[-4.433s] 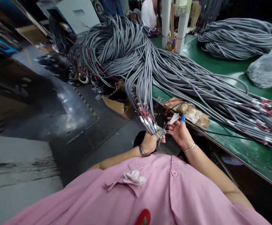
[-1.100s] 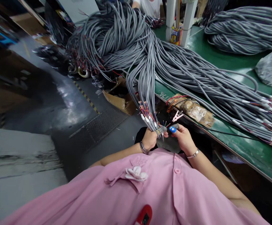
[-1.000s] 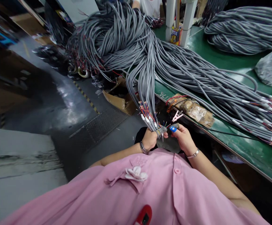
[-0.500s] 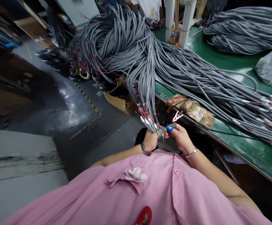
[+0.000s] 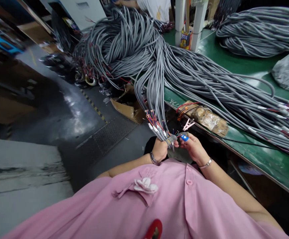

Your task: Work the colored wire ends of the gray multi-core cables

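In front of my shirt, my left hand (image 5: 159,149) is closed round a bundle of grey cables (image 5: 156,96), near their stripped ends. Loose red, blue and orange wires (image 5: 152,119) and white sleeves (image 5: 151,126) stick out there. A grey strip (image 5: 170,139) crosses the bundle at my left fingers and reaches towards my right hand (image 5: 195,148). The right thumb, with a blue wrap (image 5: 184,137) on it, and fingers are pinched at the strip's far end; the exact grip is partly hidden. Thin coloured wires show between the hands.
A green workbench (image 5: 239,139) on the right bears a long heap of grey cables (image 5: 209,79) and a coil (image 5: 261,31). A pink clip (image 5: 188,124) and a taped cardboard piece (image 5: 206,118) lie along its edge. An open carton (image 5: 128,108) stands on the floor.
My right hand has moved slightly to the right and down, away from the left. More thin wires show between them. My left hand stays on the cables.
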